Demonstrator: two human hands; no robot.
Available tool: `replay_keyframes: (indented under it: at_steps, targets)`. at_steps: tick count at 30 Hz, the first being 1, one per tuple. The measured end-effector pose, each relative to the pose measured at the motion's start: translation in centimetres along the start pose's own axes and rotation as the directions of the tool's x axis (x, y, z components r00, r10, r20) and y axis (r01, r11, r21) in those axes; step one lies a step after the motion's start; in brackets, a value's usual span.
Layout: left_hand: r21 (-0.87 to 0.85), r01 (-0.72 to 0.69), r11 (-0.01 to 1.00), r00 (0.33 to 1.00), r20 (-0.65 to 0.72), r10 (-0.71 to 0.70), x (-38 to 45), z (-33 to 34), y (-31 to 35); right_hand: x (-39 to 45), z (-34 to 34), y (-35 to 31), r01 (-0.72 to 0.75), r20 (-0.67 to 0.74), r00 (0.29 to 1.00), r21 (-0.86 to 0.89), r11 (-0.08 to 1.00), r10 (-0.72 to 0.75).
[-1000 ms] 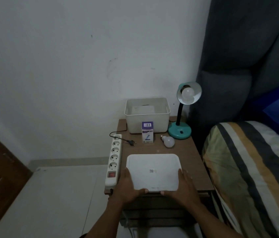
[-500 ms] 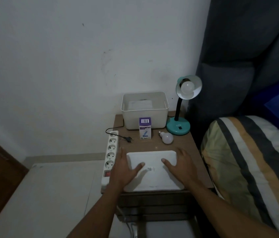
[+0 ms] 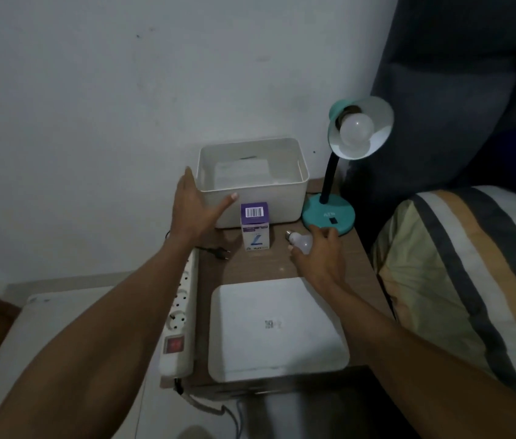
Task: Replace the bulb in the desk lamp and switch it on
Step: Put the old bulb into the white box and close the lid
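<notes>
White lid [image 3: 277,327] flat at the near table edge. Beyond it, right hand [image 3: 320,255] curled over spare bulb [image 3: 301,242] lying on its side, screw base pointing far-left. Left hand [image 3: 191,207] spread, fingers straight, against white bin [image 3: 251,182]. Farthest, teal desk lamp [image 3: 329,217], fitted bulb [image 3: 356,128] facing the camera.

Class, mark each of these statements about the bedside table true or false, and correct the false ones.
1. A bulb sits in the lamp. True.
2. The lamp is lit. False: it is dark.
3. The right hand is at the loose bulb on the table. True.
4. The plug is in the power strip. False: it lies loose on the table.
5. The white lid covers the bin. False: it lies flat on the table.
</notes>
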State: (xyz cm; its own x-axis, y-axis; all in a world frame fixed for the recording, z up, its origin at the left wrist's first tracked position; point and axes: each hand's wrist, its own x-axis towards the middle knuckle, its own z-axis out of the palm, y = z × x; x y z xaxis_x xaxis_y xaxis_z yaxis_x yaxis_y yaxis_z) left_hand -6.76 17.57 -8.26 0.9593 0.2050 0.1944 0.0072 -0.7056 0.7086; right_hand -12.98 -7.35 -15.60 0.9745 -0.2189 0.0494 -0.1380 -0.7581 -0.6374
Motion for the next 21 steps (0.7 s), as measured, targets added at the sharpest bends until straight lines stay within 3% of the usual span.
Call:
replay_keyframes:
  at_steps: [6,11,21]
  targets:
    - [-0.070,-0.002,0.998,1.000,0.006,0.003,3.8,1.9,-0.2,0.8,1.1,0.7,-0.007,-0.035,0.999,-0.040,0.999,0.006]
    - [-0.101,0.032,0.994,0.999,-0.014,-0.033,4.7,3.4,-1.0,0.8,0.6,1.3,-0.008,-0.042,0.999,0.078,0.997,0.011]
    - [-0.116,0.074,0.990,0.997,0.005,-0.074,4.9,3.5,-1.3,2.9,-3.3,-4.9,0.299,-0.387,0.909,0.340,0.892,-0.157]
